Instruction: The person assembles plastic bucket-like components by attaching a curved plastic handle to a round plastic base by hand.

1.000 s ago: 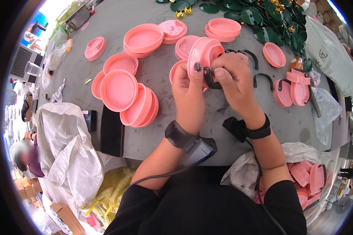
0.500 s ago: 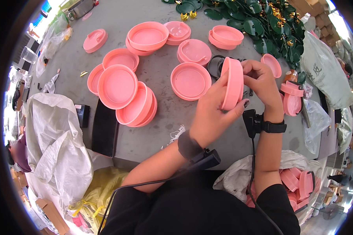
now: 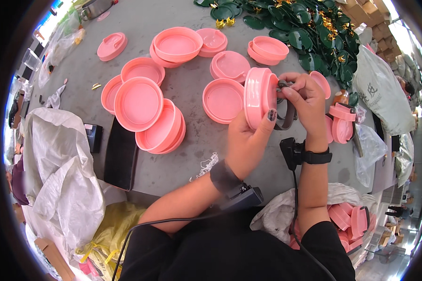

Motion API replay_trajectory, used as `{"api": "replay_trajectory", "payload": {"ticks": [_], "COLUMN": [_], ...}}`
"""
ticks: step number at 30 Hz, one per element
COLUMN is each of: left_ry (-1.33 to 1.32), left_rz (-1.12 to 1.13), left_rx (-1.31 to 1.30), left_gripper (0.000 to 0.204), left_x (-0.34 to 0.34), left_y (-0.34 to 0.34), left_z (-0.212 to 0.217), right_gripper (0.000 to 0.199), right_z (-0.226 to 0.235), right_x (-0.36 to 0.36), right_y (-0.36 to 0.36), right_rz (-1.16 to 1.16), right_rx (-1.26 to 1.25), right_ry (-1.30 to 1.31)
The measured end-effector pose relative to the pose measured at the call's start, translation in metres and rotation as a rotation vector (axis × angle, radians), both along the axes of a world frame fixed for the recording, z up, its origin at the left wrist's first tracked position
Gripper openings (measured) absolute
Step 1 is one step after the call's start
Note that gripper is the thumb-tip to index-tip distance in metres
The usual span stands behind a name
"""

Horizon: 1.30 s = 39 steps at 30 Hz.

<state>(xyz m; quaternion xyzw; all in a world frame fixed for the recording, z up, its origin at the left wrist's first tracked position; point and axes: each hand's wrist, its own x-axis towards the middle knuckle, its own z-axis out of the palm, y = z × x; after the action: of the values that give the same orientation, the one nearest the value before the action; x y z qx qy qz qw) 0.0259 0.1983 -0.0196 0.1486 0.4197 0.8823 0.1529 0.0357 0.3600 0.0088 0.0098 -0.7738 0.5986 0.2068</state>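
My left hand [image 3: 246,147] is closed round a round pink plastic lid [image 3: 254,98], tipped up on its edge above the table. At the lid's right side, my right hand [image 3: 308,100] pinches a dark grey, rubbery-looking band [image 3: 290,114], part of which loops down below the fingers. The fingertips hide where the band meets the lid. Beyond the held lid lies another pink lid [image 3: 229,65] with a raised tab on top. An upturned pink lid [image 3: 224,99] sits just left of my left hand's lid, showing its hollow inside.
Several overlapping pink lids [image 3: 139,104] lie on the grey table [image 3: 173,173] to the left. A heap of dark green discs [image 3: 300,40] with gold pieces fills the far right. A white sack [image 3: 272,215] of pink lids stands by my right elbow; a black tray [image 3: 119,157] lies at left.
The held lid has moved slightly left and turned, showing its stepped side. My right fingers have drawn near its side with the dark band, which now hangs in a loop.
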Motion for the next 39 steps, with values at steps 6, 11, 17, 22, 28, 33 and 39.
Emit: {"api": "replay_trajectory", "payload": {"ticks": [6, 11, 17, 22, 28, 33, 39], "left_ry": [0.27, 0.333, 0.334, 0.27, 0.221, 0.218, 0.092], "left_rz": [-0.084, -0.123, -0.106, -0.146, -0.115, -0.162, -0.166], "left_rx": [-0.143, -0.203, -0.161, -0.17, -0.045, -0.107, -0.094], "left_gripper": [0.013, 0.014, 0.014, 0.013, 0.013, 0.013, 0.015], "left_x": [0.013, 0.009, 0.006, 0.004, 0.005, 0.001, -0.003], "left_y": [-0.003, -0.007, -0.003, -0.006, 0.0, -0.003, -0.005], "left_z": [-0.006, -0.002, -0.005, -0.001, -0.012, -0.01, -0.004], "right_gripper": [0.013, 0.017, 0.02, 0.02, 0.024, 0.025, 0.022], "right_z": [0.012, 0.009, 0.011, 0.017, 0.016, 0.018, 0.018], "right_x": [0.011, 0.009, 0.005, 0.005, 0.005, 0.006, 0.007], "right_y": [0.017, 0.012, 0.005, 0.003, 0.003, 0.002, -0.002], "right_rz": [0.055, 0.019, -0.03, 0.028, 0.027, 0.045, -0.034], "right_rx": [-0.11, -0.117, -0.092, -0.087, -0.015, -0.019, -0.006], "right_ry": [-0.165, -0.225, -0.204, -0.179, -0.193, -0.267, -0.334]}}
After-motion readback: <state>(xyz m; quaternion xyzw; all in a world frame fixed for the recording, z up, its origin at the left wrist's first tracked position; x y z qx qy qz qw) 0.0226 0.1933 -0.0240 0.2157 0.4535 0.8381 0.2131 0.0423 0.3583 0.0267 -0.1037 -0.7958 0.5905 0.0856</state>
